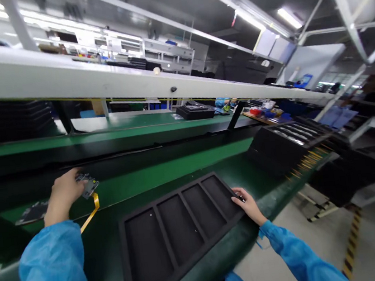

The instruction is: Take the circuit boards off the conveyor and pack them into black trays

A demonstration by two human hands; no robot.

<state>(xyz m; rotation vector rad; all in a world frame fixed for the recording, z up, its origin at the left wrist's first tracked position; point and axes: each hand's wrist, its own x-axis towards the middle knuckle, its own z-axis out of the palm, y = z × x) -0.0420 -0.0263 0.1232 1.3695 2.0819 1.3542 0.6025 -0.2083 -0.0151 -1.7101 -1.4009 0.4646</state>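
Observation:
In my left hand (64, 192) is a small circuit board (89, 185), pinched at its edge. A yellow-orange flex cable (95, 205) hangs from that board toward my sleeve. Near the left wrist lies a flat dark piece (32, 212), too blurred to name. My right hand (246, 202) is closed on the right end of a black foam tray (175, 266), thumb on the rim and the other fingers partly hidden. The tray lies slantwise on the green bench, its four-sided compartments holding only tiny white specks.
A stack of black trays (278, 152) stands at the right of the green bench (154, 174), with thin yellow-orange strips (308, 162) along its near side. A white shelf (125, 82) crosses above. Behind it, another dark tray (195, 110) sits near a person's blue sleeve (221, 102).

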